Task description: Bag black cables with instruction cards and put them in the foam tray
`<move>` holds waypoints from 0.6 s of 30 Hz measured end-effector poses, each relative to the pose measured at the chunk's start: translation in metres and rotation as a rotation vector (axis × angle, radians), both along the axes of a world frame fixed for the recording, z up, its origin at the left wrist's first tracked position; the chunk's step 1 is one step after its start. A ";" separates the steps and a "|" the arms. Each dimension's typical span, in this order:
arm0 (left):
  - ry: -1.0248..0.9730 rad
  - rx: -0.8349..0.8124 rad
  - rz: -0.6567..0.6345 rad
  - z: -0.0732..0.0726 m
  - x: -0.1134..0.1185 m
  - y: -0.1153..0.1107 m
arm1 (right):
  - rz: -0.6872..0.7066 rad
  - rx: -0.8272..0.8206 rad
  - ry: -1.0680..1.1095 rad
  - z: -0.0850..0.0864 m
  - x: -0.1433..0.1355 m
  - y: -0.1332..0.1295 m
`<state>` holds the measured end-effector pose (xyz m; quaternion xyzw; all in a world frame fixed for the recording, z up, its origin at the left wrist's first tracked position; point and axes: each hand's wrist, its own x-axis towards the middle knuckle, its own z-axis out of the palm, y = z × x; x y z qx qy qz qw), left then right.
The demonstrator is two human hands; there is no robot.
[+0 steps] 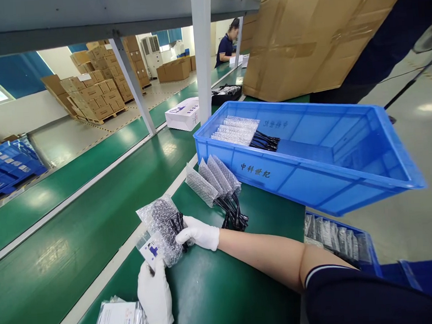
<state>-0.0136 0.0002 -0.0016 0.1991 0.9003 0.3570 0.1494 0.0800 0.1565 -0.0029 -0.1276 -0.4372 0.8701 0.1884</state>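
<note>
Gloves cover both hands at the lower middle of the frame. The left hand pinches a small white card with a blue mark against a clear bubble-wrap pouch holding a black cable, its grip closed on both. The right hand clasps the pouch's cable end, fingers curled narrow around it. The pouch hangs just above the green tabletop. If either grip loosens, the card could slip from the slick wrap onto the moving-looking green belt at left. More wrapped cables lie beside a blue plastic crate further up the frame.
</note>
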 end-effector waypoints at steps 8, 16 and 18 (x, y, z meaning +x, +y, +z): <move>0.009 -0.061 -0.018 -0.001 -0.003 -0.003 | 0.018 0.011 -0.004 -0.001 0.000 0.000; 0.018 -0.052 -0.011 -0.005 -0.004 -0.004 | 0.025 0.010 -0.005 0.000 0.000 -0.001; 0.011 -0.053 -0.009 -0.004 -0.004 -0.003 | 0.025 0.007 -0.009 0.001 0.001 -0.001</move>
